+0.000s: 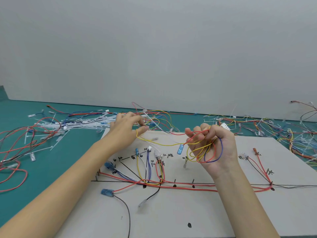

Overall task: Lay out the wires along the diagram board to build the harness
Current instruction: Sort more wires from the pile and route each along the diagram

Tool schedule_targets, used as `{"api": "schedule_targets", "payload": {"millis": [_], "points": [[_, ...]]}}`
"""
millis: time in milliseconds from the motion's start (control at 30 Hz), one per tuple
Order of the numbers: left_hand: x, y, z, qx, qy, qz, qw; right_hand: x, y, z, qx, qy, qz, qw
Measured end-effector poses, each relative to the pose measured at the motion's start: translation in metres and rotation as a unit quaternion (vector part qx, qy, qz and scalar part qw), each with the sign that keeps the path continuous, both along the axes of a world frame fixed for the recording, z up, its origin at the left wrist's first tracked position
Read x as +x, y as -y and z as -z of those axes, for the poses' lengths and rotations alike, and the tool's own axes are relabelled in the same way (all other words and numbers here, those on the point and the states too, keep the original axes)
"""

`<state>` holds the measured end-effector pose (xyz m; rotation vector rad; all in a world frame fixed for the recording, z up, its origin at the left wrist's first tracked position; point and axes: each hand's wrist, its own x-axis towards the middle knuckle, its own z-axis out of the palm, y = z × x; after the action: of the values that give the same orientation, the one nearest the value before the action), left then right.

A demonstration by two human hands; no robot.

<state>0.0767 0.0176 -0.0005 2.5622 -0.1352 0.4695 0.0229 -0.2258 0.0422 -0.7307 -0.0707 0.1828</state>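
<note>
The grey diagram board (188,212) lies in front of me, with black lines, handwritten labels and pegs. Red, yellow, blue, white and black wires (180,185) run along its lines. My right hand (217,148) is raised above the board, palm toward me, and grips a looped bundle of red, yellow and blue wires (208,152) with a white connector (225,126) at its top. A blue terminal (180,149) dangles from the bundle. My left hand (127,129) pinches a yellow wire (149,140) that runs across to the bundle.
Loose wires and white cable ties (77,123) are heaped on the green table (20,152) behind and left of the board. Another tangle of wires (283,133) lies at the right. A pale wall stands close behind the table.
</note>
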Motion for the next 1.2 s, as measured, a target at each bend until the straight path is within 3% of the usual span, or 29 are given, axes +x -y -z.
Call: {"api": "schedule_targets", "payload": {"millis": [233, 300, 367, 433, 500, 733, 900, 967, 1067, 1200], "points": [[-0.009, 0.006, -0.012, 0.076, 0.067, -0.016, 0.995, -0.004, -0.006, 0.002, -0.163, 0.018, -0.019, 0.986], [-0.014, 0.007, -0.021, 0.049, 0.030, 0.030, 0.998, -0.004, -0.008, 0.003, -0.203, 0.025, -0.007, 0.979], [-0.021, 0.009, -0.032, -0.034, -0.043, 0.103, 0.993, -0.004, -0.010, 0.003, -0.228, 0.027, 0.001, 0.973], [-0.026, 0.009, -0.042, -0.076, -0.112, 0.153, 0.979, -0.004, -0.011, 0.004, -0.240, 0.024, 0.006, 0.970], [-0.031, 0.010, -0.048, -0.033, -0.147, 0.148, 0.977, -0.003, -0.011, 0.005, -0.241, 0.027, 0.013, 0.970], [-0.036, 0.015, -0.053, 0.011, -0.187, 0.128, 0.974, -0.003, -0.011, 0.005, -0.208, 0.042, 0.001, 0.977], [-0.041, 0.016, -0.061, 0.078, -0.159, 0.109, 0.978, -0.005, -0.012, 0.004, -0.215, 0.057, -0.027, 0.975], [-0.043, 0.014, -0.068, 0.010, -0.178, 0.142, 0.974, -0.005, -0.012, 0.004, -0.221, 0.068, -0.036, 0.972], [-0.044, 0.015, -0.071, -0.177, -0.214, 0.197, 0.940, -0.006, -0.012, 0.004, -0.233, 0.076, -0.053, 0.968], [-0.037, 0.018, -0.063, -0.374, -0.268, 0.269, 0.846, -0.008, -0.012, 0.004, -0.255, 0.092, -0.068, 0.960]]}}
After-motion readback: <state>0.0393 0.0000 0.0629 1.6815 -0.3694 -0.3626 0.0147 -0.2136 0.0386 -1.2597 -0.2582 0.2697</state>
